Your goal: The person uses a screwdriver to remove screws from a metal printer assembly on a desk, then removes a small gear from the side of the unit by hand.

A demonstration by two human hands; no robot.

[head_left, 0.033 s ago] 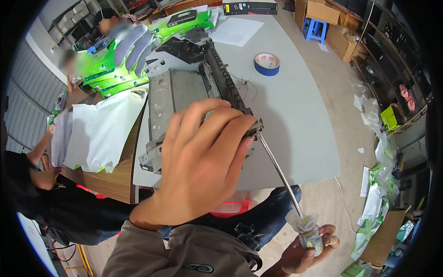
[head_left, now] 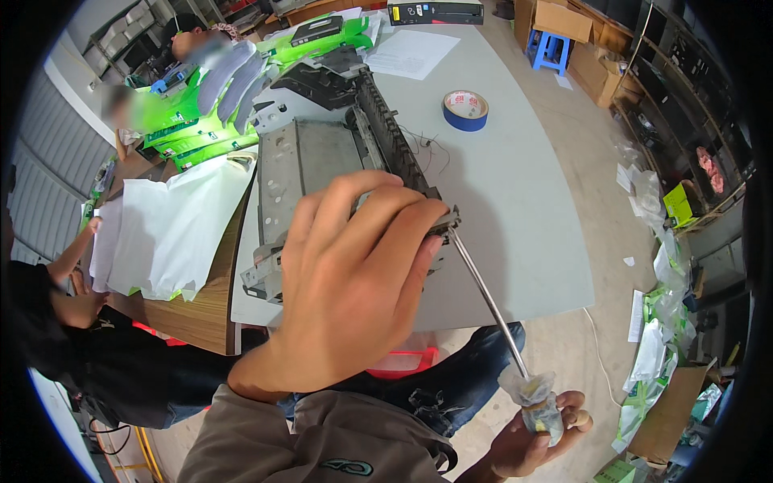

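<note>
A grey metal and black plastic frame [head_left: 314, 157], like the inner part of a printer, lies on the grey table [head_left: 523, 201]. My left hand [head_left: 342, 278] reaches over its near end, fingers closed round the near right corner. At the lower right, my right hand [head_left: 523, 447] grips a screwdriver [head_left: 488, 302] by its handle, which is wrapped in cloudy plastic. The long metal shaft slants up to the left, its tip at the corner beside my left fingertips. My left hand hides part of the frame, and the tip's exact seat is too small to tell.
Blue tape [head_left: 465, 111] lies to the right beyond thin loose wires [head_left: 427, 145]. White paper [head_left: 415, 55] and a black-fronted box [head_left: 435, 13] are farther back. Green packages [head_left: 201, 137] and white sheets [head_left: 181, 217] sit at left, beside another person's arm [head_left: 72, 258].
</note>
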